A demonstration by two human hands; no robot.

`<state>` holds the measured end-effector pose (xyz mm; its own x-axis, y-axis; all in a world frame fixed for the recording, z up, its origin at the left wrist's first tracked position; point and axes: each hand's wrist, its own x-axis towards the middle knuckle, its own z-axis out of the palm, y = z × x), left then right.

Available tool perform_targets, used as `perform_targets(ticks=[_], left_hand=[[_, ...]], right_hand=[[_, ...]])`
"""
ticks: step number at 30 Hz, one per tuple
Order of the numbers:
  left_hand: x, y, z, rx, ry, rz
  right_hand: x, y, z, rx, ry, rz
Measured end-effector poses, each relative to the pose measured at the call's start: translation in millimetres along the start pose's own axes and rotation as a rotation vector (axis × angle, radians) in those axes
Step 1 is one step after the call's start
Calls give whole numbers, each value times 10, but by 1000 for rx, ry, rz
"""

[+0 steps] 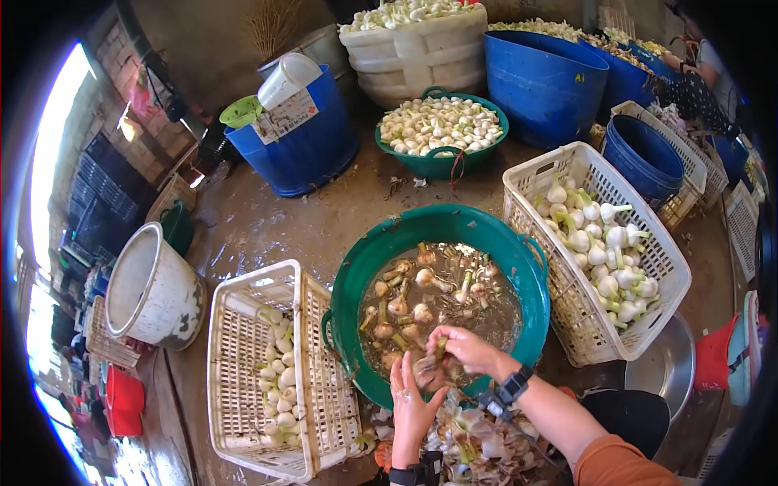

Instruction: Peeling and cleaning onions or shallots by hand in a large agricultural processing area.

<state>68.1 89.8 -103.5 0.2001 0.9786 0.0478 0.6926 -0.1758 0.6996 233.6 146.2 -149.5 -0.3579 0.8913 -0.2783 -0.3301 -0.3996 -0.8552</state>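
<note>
My right hand (pixel 468 351) grips a muddy garlic bulb (pixel 429 372) by its stem, low over the near side of a green plastic tub (pixel 380 240). The bulb is blurred. Beside it, my left hand (pixel 408 395) has its fingers and thumb spread around the bulb's near side; whether they touch it I cannot tell. Brown water (pixel 444 297) stands in the tub, with several unpeeled garlic bulbs (pixel 427 278) and loose stems in it. Below my hands lies a heap of peeled-off garlic skins (pixel 471 434).
White plastic crates with peeled garlic stand to the left (pixel 243 364) and right (pixel 583 304) of the tub. Beyond it sits a green basin (pixel 425 164) full of garlic. Blue barrels (pixel 541 91) line the back. A white bucket (pixel 155 291) stands left. Another person (pixel 708 79) sits far right.
</note>
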Motion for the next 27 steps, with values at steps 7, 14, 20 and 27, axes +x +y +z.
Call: perform_targets(ticks=[7, 14, 20, 27], left_hand=[[-354, 321, -350, -130, 165, 17], [-666, 826, -481, 233, 353, 101], [-908, 866, -691, -1374, 34, -112], [-954, 830, -443, -1659, -222, -171]], right_hand=[[-591, -304, 668, -364, -174, -120], [-1027, -488, 987, -723, 60, -274], [-1464, -745, 925, -358, -55, -321], [-1650, -673, 986, -364, 50, -142]])
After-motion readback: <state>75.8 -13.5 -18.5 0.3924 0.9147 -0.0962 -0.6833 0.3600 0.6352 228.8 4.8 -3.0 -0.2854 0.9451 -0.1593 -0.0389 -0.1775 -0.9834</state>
